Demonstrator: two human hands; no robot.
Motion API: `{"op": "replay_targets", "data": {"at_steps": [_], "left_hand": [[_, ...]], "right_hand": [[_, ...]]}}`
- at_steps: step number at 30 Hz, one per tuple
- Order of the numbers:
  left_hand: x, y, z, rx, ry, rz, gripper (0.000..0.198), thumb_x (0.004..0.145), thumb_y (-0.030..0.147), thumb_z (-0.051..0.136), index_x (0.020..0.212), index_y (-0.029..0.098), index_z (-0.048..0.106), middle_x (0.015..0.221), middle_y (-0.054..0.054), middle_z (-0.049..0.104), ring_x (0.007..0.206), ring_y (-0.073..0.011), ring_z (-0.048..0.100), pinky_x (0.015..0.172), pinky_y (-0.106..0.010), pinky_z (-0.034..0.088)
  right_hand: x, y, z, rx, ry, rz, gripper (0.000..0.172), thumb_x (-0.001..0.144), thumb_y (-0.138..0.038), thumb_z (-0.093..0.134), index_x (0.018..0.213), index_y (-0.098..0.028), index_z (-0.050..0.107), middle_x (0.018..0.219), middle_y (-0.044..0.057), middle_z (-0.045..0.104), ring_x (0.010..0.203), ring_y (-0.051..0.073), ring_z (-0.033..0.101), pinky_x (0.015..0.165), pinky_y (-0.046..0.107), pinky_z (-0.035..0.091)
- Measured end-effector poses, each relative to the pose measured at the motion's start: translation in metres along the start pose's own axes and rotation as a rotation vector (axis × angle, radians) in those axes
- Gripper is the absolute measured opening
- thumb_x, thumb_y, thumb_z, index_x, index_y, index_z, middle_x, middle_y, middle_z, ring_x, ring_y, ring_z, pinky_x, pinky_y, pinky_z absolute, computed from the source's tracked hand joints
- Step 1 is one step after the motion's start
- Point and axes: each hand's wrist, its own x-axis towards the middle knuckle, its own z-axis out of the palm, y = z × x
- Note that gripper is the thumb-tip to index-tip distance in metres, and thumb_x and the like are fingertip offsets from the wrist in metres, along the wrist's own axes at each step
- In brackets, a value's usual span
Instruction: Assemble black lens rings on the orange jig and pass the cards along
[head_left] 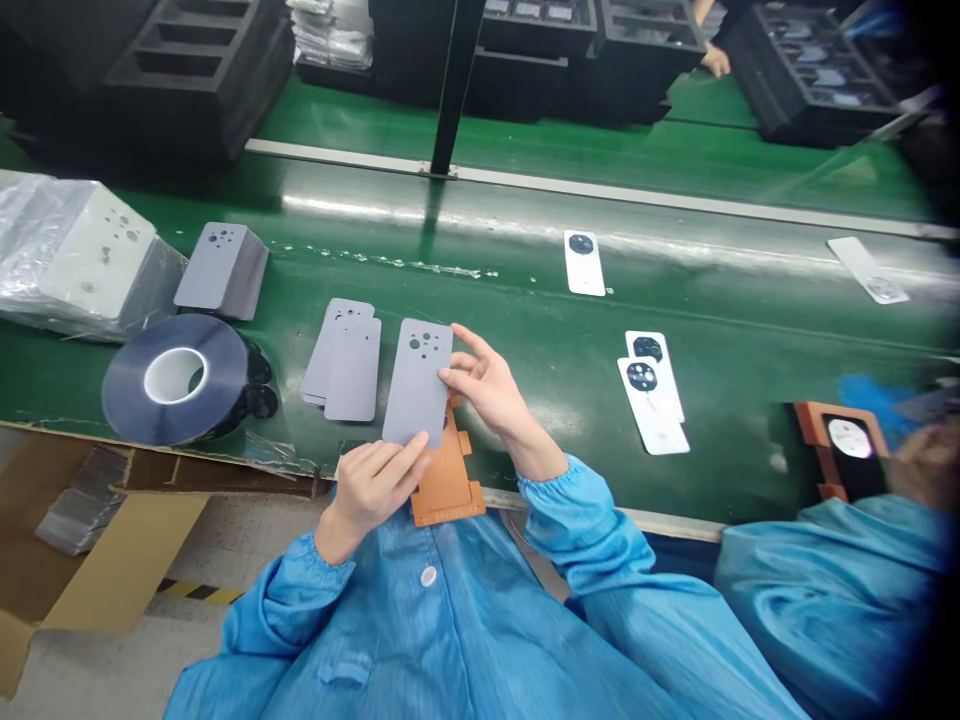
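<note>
A grey phone back panel with several round holes near its top is held between my two hands. My left hand grips its lower edge, thumb and fingers closed on it. At the upper right edge, my right hand pinches the same panel. Under the panel, an orange fixture shows in part at the table's front edge; the rest of it is hidden. Left of the held panel lie a few loose grey panels, overlapping one another. Farther back stands a neat stack of grey panels.
A large roll of clear film lies at left, before a plastic-wrapped stack. White panels with dark camera areas rest to the right. Another person's blue sleeve and orange fixture are at far right. Black trays stand behind.
</note>
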Motion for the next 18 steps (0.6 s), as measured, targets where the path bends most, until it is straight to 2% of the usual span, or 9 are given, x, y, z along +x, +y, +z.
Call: {"op": "replay_targets", "data": {"at_steps": [2, 5, 8, 10, 12, 14, 18], "left_hand": [[-0.007, 0.005, 0.006, -0.059, 0.048, -0.038, 0.052, 0.098, 0.028, 0.069, 0.147, 0.021, 0.055, 0.076, 0.0, 0.071, 0.06, -0.0132, 0.065, 0.06, -0.025, 0.052], [-0.021, 0.009, 0.01, -0.11, 0.113, -0.211, 0.059, 0.099, 0.029, 0.068, 0.154, 0.021, 0.048, 0.088, -0.004, 0.071, 0.074, -0.0163, 0.069, 0.069, -0.028, 0.059], [-0.033, 0.014, 0.015, -0.147, 0.002, -0.401, 0.058, 0.101, 0.032, 0.065, 0.156, 0.024, 0.047, 0.126, -0.015, 0.07, 0.109, -0.0246, 0.072, 0.089, -0.038, 0.063], [-0.038, 0.018, 0.019, -0.183, -0.102, -0.474, 0.064, 0.104, 0.036, 0.061, 0.163, 0.025, 0.038, 0.151, -0.019, 0.058, 0.135, -0.0306, 0.062, 0.104, -0.045, 0.059], [-0.039, 0.022, 0.023, -0.219, -0.174, -0.489, 0.071, 0.106, 0.038, 0.056, 0.169, 0.026, 0.026, 0.165, -0.019, 0.044, 0.151, -0.0334, 0.048, 0.117, -0.052, 0.051], [-0.038, 0.025, 0.028, -0.233, -0.202, -0.472, 0.074, 0.107, 0.039, 0.052, 0.171, 0.027, 0.017, 0.171, -0.018, 0.037, 0.157, -0.0335, 0.039, 0.124, -0.055, 0.043], [-0.035, 0.027, 0.038, -0.164, -0.192, -0.459, 0.076, 0.107, 0.039, 0.053, 0.171, 0.027, 0.016, 0.172, -0.018, 0.035, 0.158, -0.0335, 0.037, 0.126, -0.056, 0.04]], "right_hand": [[-0.003, -0.002, -0.011, -0.085, -0.022, -0.016, 0.1, 0.074, -0.033, 0.084, 0.162, -0.029, 0.036, 0.093, -0.002, 0.07, 0.066, 0.015, 0.066, 0.061, 0.03, 0.06], [-0.015, -0.003, -0.024, -0.225, -0.124, 0.006, 0.092, 0.08, -0.028, 0.077, 0.163, -0.031, 0.036, 0.099, 0.0, 0.067, 0.064, 0.013, 0.064, 0.059, 0.029, 0.059], [-0.031, -0.002, -0.029, -0.367, -0.201, 0.022, 0.082, 0.085, -0.023, 0.07, 0.161, -0.032, 0.039, 0.109, 0.002, 0.063, 0.063, 0.01, 0.062, 0.057, 0.027, 0.056], [-0.04, 0.001, -0.03, -0.464, -0.241, 0.026, 0.078, 0.086, -0.021, 0.066, 0.159, -0.031, 0.04, 0.113, 0.004, 0.063, 0.065, 0.01, 0.064, 0.058, 0.027, 0.055], [-0.048, 0.004, -0.031, -0.559, -0.282, 0.018, 0.075, 0.088, -0.02, 0.064, 0.158, -0.031, 0.041, 0.113, 0.005, 0.063, 0.071, 0.013, 0.067, 0.061, 0.028, 0.058], [-0.053, 0.008, -0.032, -0.661, -0.307, -0.025, 0.071, 0.088, -0.019, 0.063, 0.156, -0.031, 0.042, 0.113, 0.005, 0.064, 0.08, 0.017, 0.068, 0.068, 0.032, 0.06], [-0.059, 0.016, -0.034, -0.874, -0.281, -0.178, 0.065, 0.089, -0.018, 0.062, 0.151, -0.027, 0.047, 0.117, 0.009, 0.065, 0.094, 0.023, 0.067, 0.082, 0.042, 0.062]]}}
